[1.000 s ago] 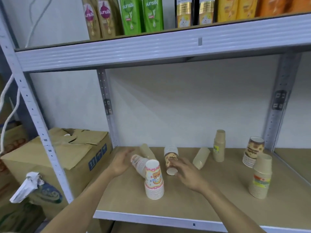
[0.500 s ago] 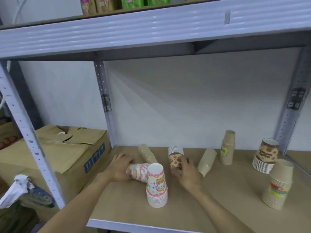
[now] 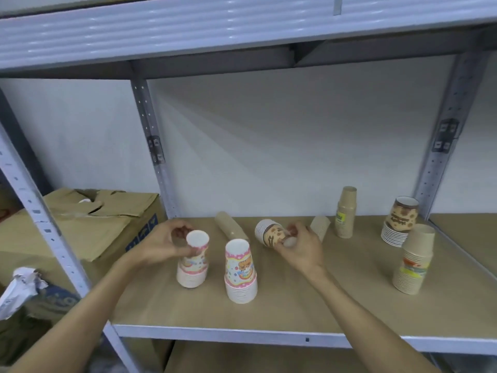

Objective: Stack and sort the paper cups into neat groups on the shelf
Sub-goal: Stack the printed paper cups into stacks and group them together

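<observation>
Beside the standing pink stack [image 3: 241, 273], the left hand [image 3: 164, 242] is now setting its pink cup stack [image 3: 193, 261] upright on the shelf [image 3: 309, 300], pairing matches. Behind, the right hand [image 3: 302, 247] is tilting the gripped brown-print stack [image 3: 269, 232], unsorted.

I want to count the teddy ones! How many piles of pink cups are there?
2. One pink stack stands alone near the front of the shelf. The other pink stack stands just left of it, held by the left hand. None seem hidden.

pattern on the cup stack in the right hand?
Tan with brown cookie-like print, white rims, on the tilted stack; head view.
</observation>
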